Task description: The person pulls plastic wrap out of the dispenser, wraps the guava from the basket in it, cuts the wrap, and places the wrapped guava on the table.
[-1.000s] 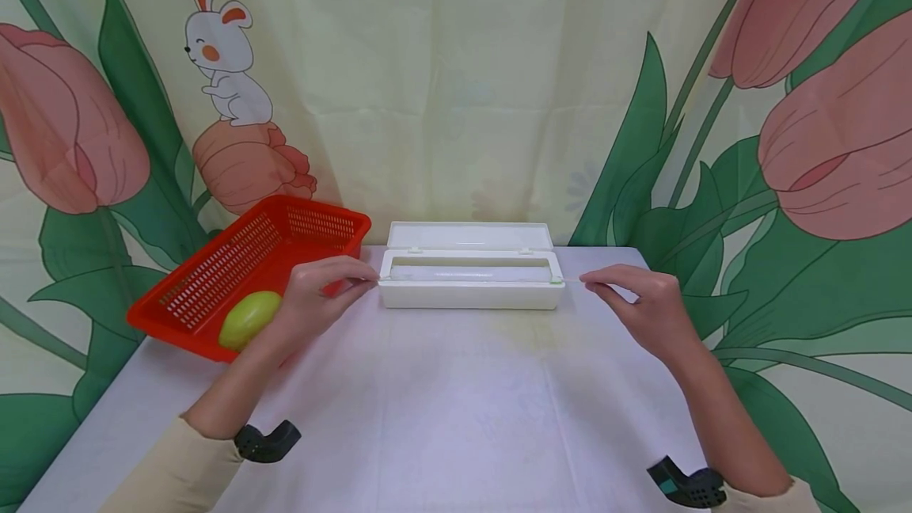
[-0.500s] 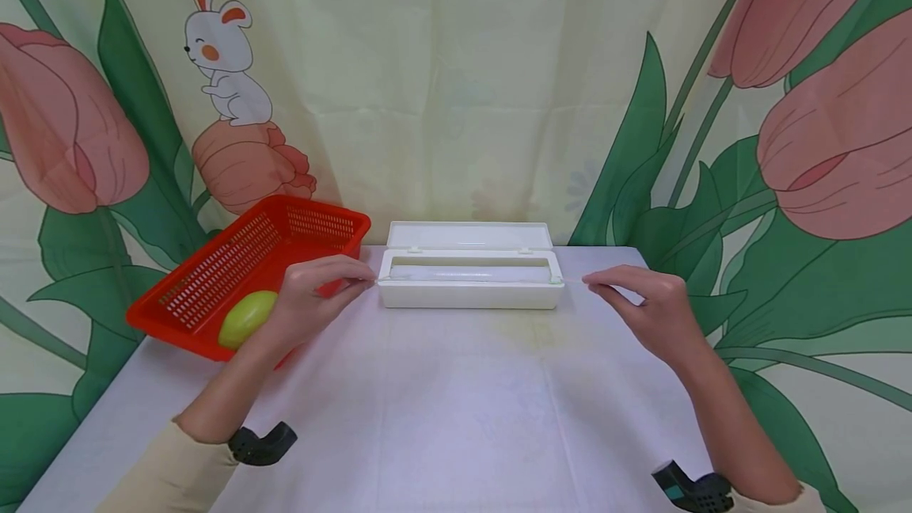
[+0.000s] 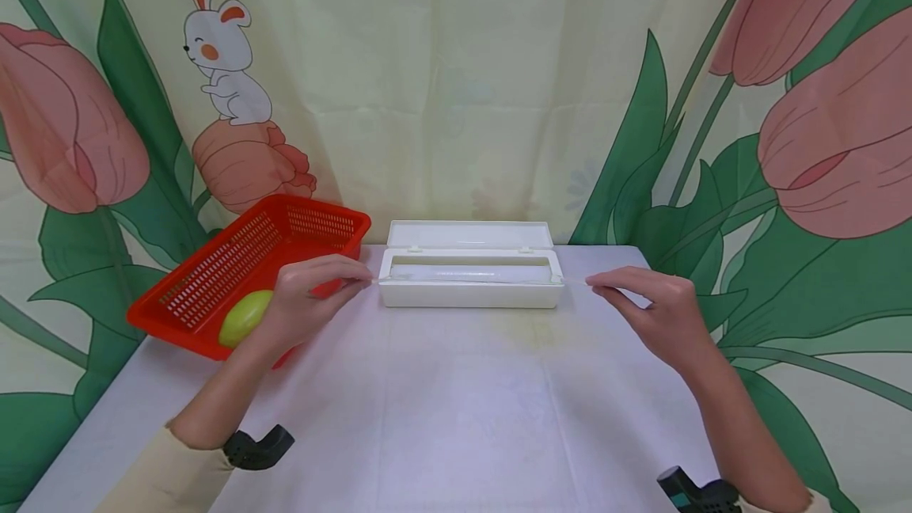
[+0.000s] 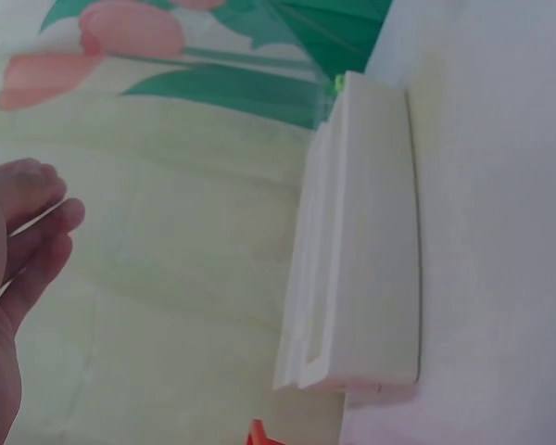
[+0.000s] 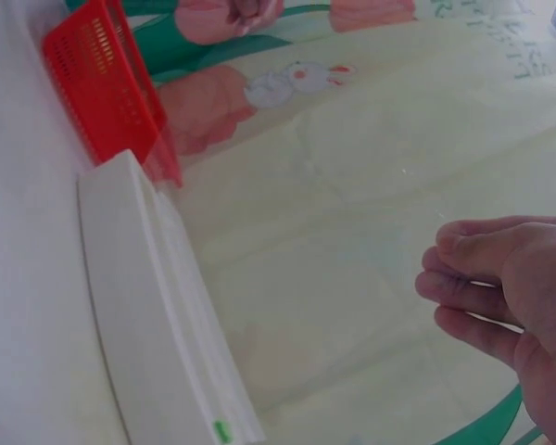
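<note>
A white cling film dispenser box (image 3: 467, 296) stands at the middle back of the table, its lid (image 3: 469, 235) raised. Inside lies a roll of clear film (image 3: 463, 273). Just off the box's left end, my left hand (image 3: 313, 295) has thumb and fingertips pinched together on the nearly invisible cling film. On the other side my right hand (image 3: 651, 307) pinches the film likewise; a thin pale strand of film (image 3: 575, 283) runs from the box end to its fingertips. The wrist views show the left hand (image 4: 23, 241) and right hand (image 5: 500, 287) with fingertips drawn together, the box (image 4: 375, 232) between them.
A red plastic basket (image 3: 181, 343) with slotted walls stands at the left, behind the left forearm. A yellow-green oval fruit (image 3: 245, 318) lies in it, partly hidden by that arm. White cloth covers the table (image 3: 463, 402). A printed tulip curtain (image 3: 484, 101) hangs right behind.
Both hands have drawn slightly outward from the box ends and a little towards me, fingertips still pinched. The box, basket and fruit have stayed in place.
</note>
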A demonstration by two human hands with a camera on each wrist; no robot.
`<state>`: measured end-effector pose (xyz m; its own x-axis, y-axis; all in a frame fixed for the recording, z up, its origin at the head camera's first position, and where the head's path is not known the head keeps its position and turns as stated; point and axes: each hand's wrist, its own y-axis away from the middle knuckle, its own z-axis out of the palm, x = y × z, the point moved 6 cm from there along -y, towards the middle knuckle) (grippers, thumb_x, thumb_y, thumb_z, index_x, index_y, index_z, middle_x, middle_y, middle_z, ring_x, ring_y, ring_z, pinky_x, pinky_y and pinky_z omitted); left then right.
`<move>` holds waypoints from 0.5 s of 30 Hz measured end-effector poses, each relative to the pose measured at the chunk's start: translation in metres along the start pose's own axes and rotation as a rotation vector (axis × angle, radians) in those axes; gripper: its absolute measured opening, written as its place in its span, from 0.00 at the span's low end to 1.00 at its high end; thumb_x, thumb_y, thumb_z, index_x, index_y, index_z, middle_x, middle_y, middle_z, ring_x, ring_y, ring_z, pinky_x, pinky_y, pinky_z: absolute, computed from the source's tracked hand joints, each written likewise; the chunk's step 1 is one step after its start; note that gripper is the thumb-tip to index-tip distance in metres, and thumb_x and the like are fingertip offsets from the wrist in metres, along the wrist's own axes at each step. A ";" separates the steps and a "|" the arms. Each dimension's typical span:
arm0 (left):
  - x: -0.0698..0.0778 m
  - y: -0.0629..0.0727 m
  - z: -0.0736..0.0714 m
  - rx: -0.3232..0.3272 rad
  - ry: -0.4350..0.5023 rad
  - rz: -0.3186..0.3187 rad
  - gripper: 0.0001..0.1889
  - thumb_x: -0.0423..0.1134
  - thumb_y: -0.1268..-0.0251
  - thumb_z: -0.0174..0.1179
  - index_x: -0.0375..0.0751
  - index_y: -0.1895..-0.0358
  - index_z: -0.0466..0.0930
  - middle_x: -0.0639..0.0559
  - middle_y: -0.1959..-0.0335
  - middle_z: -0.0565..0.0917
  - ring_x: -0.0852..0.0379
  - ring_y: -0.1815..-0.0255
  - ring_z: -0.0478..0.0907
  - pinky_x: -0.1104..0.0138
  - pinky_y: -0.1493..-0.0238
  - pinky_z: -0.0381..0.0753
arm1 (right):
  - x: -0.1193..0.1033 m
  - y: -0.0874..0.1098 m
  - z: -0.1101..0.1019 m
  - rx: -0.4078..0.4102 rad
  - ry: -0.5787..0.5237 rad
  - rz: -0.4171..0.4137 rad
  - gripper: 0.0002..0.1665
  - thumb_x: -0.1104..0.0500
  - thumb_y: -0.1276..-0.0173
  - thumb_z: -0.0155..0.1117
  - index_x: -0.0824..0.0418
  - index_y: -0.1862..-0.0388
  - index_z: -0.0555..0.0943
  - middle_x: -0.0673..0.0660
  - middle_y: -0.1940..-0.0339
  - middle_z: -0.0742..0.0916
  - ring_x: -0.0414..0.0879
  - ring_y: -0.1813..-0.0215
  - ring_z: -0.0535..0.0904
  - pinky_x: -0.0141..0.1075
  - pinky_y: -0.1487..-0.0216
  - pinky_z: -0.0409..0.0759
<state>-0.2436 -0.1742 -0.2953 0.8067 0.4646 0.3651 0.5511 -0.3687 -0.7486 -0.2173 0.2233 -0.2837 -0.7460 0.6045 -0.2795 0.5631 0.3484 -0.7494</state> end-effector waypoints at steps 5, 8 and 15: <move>0.001 0.001 -0.001 -0.013 0.020 -0.006 0.20 0.22 0.58 0.73 0.40 0.57 0.87 0.46 0.61 0.89 0.68 0.53 0.84 0.81 0.48 0.77 | -0.004 0.000 -0.003 0.016 0.000 -0.022 0.26 0.80 0.61 0.74 0.62 0.61 0.88 0.57 0.67 0.90 0.17 0.53 0.78 0.13 0.50 0.73; 0.003 0.000 -0.002 -0.013 0.026 -0.003 0.20 0.22 0.58 0.73 0.39 0.57 0.87 0.45 0.61 0.89 0.68 0.54 0.84 0.81 0.48 0.77 | -0.004 0.000 -0.004 0.009 -0.008 -0.007 0.25 0.80 0.59 0.74 0.62 0.60 0.88 0.58 0.67 0.90 0.17 0.53 0.78 0.13 0.49 0.73; 0.007 0.000 -0.005 0.001 0.029 0.010 0.20 0.21 0.58 0.73 0.40 0.57 0.87 0.45 0.62 0.89 0.69 0.54 0.83 0.81 0.48 0.77 | -0.005 0.001 -0.007 0.008 -0.015 -0.008 0.15 0.52 0.35 0.63 0.62 0.60 0.88 0.59 0.67 0.90 0.19 0.53 0.79 0.13 0.49 0.73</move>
<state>-0.2368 -0.1750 -0.2904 0.8179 0.4372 0.3740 0.5432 -0.3724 -0.7525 -0.2106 0.2260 -0.2790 -0.7561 0.5905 -0.2823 0.5539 0.3476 -0.7566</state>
